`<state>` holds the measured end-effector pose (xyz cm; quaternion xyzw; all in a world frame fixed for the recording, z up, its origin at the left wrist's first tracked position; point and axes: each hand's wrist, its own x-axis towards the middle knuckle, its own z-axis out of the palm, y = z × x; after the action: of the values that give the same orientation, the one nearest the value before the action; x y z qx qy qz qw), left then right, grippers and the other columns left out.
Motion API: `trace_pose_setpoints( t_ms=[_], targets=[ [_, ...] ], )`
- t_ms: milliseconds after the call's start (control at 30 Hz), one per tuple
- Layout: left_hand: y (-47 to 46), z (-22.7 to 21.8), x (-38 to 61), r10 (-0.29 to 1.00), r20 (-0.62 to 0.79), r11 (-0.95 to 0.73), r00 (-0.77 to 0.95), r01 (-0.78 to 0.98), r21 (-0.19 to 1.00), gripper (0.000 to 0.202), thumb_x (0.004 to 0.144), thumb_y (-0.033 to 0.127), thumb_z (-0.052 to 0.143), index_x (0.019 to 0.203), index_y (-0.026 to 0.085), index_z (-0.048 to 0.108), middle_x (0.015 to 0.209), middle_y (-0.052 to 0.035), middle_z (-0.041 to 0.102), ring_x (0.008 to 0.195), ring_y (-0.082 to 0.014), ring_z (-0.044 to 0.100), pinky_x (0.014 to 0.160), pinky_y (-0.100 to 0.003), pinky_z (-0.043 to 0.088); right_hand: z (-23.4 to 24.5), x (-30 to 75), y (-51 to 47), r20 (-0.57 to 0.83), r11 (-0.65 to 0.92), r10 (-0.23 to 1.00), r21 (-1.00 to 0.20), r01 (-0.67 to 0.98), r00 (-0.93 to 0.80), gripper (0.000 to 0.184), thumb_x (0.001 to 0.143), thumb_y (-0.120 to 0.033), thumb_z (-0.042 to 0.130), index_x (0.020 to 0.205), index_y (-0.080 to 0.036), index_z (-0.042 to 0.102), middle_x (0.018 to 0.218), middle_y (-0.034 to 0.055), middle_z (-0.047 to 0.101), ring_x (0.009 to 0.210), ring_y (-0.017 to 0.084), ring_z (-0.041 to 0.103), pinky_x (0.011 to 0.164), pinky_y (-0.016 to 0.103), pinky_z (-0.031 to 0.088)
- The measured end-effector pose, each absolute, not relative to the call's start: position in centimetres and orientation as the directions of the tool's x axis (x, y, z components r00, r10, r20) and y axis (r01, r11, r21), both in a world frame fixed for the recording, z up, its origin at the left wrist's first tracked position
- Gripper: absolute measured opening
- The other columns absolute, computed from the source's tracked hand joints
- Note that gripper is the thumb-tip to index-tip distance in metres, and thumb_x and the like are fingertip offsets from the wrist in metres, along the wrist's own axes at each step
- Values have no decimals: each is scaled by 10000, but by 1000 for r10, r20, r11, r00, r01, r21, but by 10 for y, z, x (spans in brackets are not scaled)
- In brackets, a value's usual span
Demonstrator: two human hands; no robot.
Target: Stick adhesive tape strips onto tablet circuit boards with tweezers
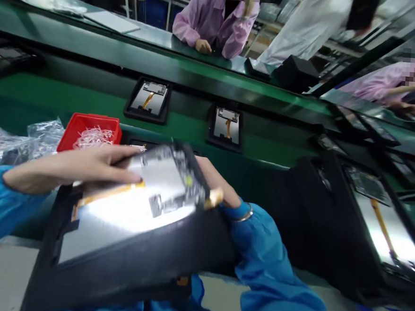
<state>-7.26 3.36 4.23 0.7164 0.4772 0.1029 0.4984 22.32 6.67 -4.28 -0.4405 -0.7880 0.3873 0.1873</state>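
Head view, looking down over a green conveyor line. The person's 2 hands are well apart, with a black-framed display panel held tilted between them, above a pale bench top. The left hand comes in from the side with its fingers almost straight and close together, lying across the panel's upper face and pressing on a silver metal plate. An orange flex cable runs just under those fingertips. The right hand is mostly hidden behind the far edge of the frame, its fingers curled round that edge; how tightly they close cannot be told. A small tan piece sits at that edge, too blurred to name. A metal bangle circles the right wrist, above a blue sleeve.

Beyond the left hand stand a red plastic bin of white shreds and a crumpled transparent plastic bag. 2 more framed panels lie on the green conveyor belt, and a larger one rests to the right. Across the belt, a co-worker in a pink smock rests a hand on the far edge.
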Motion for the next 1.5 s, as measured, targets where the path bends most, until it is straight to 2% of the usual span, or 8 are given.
trace_pose_setpoints(
  t_ms=[100,300,500,733,967,1233,1367,1500],
  targets=[
    [11,19,-68,657,-297,-295,692,599,744,449,885,539,719,1222,242,721,1022,-25,762,825,-203,722,672,-231,564,-49,205,75,-85,373,791,-718,588,-606,158,957,-282,730,1035,-149,696,1084,59,692,965,189,676,885,389,582],
    [-3,-8,-62,712,-85,-502,697,591,632,314,997,415,573,1220,279,747,1183,-119,608,1094,-275,588,984,-431,489,-43,195,66,-139,386,682,-765,515,-718,149,842,-108,813,951,-186,746,974,23,656,869,145,649,791,268,497],
    [22,-8,-66,714,-3,-574,701,587,571,329,1062,377,444,1117,213,723,1037,-71,596,870,-178,574,776,-300,443,-56,194,62,-163,291,698,-825,484,-698,162,810,-119,838,786,-160,684,867,-1,605,770,124,595,717,256,460],
    [43,-21,-47,679,-23,-590,734,563,579,232,1019,333,536,944,179,694,908,-30,627,770,-146,592,717,-258,432,-51,198,52,-179,129,729,-912,388,-661,136,931,-306,682,933,-196,602,822,-30,661,512,74,568,521,225,502],
    [47,-16,-38,694,6,-557,720,531,639,267,1005,266,501,793,168,631,782,-14,598,693,-130,545,678,-252,391,-39,197,49,20,252,806,-916,312,-591,72,885,-256,725,900,-194,692,895,16,714,813,145,664,770,283,542],
    [59,-7,-46,703,47,-485,710,430,761,311,997,418,572,861,182,720,818,8,722,748,-117,645,718,-205,464,-38,193,46,245,380,876,-881,281,-416,124,893,-307,761,889,-184,778,913,31,649,711,119,618,659,284,499],
    [57,-1,-42,740,99,-468,665,405,785,391,995,491,593,793,171,692,755,18,675,697,-109,599,662,-201,444,-25,187,40,40,127,872,-981,147,-487,321,837,-479,820,945,-179,783,776,-4,697,524,115,661,535,270,470],
    [44,5,-38,736,144,-491,661,376,786,354,1014,433,587,799,177,704,759,15,673,698,-105,600,677,-208,438,-13,186,28,-61,-37,878,-998,60,-475,441,736,-557,882,940,-175,795,839,32,785,566,173,742,600,303,567]
  ],
)
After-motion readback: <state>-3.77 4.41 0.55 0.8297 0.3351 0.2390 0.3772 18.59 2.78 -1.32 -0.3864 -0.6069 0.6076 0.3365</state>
